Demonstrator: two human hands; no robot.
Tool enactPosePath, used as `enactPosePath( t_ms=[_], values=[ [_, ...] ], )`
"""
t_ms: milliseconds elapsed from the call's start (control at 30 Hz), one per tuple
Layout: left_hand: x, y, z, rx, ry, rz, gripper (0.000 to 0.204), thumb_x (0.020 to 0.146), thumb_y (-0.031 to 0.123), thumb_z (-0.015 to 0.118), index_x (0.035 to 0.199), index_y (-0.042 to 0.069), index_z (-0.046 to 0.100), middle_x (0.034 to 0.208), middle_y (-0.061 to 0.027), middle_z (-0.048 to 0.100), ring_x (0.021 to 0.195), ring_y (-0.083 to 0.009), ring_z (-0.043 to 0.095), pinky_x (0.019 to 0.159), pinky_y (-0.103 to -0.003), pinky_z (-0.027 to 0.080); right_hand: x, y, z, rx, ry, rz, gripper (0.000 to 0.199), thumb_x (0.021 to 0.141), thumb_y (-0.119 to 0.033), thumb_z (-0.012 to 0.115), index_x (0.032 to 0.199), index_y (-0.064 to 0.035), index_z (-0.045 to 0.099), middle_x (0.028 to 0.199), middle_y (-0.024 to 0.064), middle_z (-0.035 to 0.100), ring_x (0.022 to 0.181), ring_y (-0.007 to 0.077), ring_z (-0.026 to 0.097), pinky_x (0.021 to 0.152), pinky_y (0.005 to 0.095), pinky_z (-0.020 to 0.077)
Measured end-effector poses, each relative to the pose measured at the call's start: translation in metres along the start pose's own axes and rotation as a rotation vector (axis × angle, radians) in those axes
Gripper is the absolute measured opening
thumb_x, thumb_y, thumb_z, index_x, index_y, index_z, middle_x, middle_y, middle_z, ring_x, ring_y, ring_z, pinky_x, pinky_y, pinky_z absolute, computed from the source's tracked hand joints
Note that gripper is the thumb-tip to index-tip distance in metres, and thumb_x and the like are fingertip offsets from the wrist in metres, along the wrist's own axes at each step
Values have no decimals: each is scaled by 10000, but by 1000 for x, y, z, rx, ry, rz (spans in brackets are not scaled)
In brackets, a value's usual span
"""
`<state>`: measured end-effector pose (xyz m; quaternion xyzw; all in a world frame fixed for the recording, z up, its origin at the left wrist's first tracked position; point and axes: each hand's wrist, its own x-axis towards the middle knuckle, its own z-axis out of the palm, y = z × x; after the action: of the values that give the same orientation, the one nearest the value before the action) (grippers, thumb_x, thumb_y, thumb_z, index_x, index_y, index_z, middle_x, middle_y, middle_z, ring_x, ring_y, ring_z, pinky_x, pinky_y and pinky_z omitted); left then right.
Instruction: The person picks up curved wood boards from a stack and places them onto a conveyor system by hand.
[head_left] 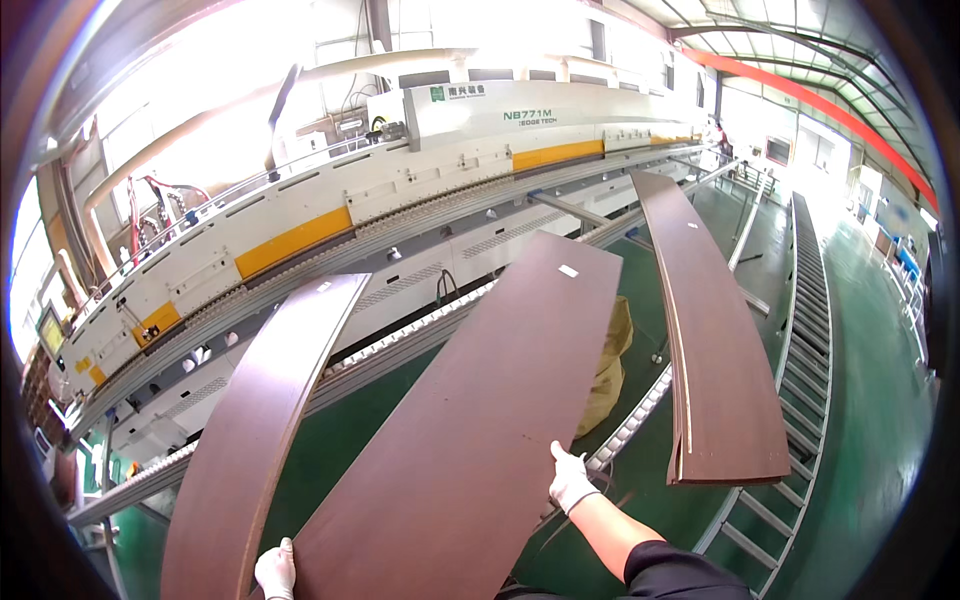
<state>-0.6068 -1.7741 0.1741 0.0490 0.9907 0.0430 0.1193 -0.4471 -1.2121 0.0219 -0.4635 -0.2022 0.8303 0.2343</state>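
Note:
A long dark brown panel (pixel 470 400) slants away in front of me, its far end by the machine's rail. My right hand (pixel 571 480), in a white glove, is closed on the panel's right edge, thumb on top and fingers hidden beneath. At the lower left, my gloved left hand (pixel 276 571) grips the near left edge of the same panel, its thumb pointing up. Another brown panel (pixel 250 420) lies to the left of that hand. Off to the right rests a stack of brown panels (pixel 715 340). Small white labels stick to the far ends.
A long white and yellow machine (pixel 420 180) runs across the back. In front of it, a rail with white rollers (pixel 400 347) crosses under the panels. A roller conveyor (pixel 806 340) stretches along the right. A tan sack (pixel 607 375) stands behind the middle panel, on green floor.

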Motion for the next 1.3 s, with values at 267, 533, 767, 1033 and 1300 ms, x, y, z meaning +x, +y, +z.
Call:
enactPosePath(
  t_ms=[267,533,767,1033,1300],
  values=[
    [-33,-72,27,29,268,-170,709,1047,551,323,793,17,714,869,-249,694,878,-454,658,795,-550,501,-5,43,46,-27,-178,91,403,1026,-381,588,1289,-76,585,1280,101,641,1169,330,603,1011,581,490],
    [-78,-169,24,22,287,-376,716,1046,560,310,799,27,718,880,-241,698,896,-445,660,819,-544,507,-37,133,119,-160,-234,139,395,1022,-364,598,1294,-79,588,1313,104,635,1208,339,591,1049,586,463],
    [-80,-270,12,-14,288,-488,671,1029,585,348,833,71,732,907,-208,713,920,-433,671,822,-529,523,-70,235,163,-145,-407,247,454,1030,-425,562,1308,-66,579,1348,124,613,1243,349,568,1082,582,436],
    [-79,-396,13,-33,194,-531,694,1040,554,310,835,40,729,927,-207,718,935,-430,671,852,-532,513,-118,353,207,-212,-383,258,479,1028,-432,564,1340,-69,560,1377,126,591,1271,347,545,1092,589,418],
    [-48,-452,1,-91,19,-479,693,1048,529,263,925,34,732,987,-201,731,976,-406,687,886,-509,520,-139,394,222,-252,-359,279,522,1021,-478,555,1354,-76,565,1381,106,598,1270,327,545,1110,546,412]
  ],
)
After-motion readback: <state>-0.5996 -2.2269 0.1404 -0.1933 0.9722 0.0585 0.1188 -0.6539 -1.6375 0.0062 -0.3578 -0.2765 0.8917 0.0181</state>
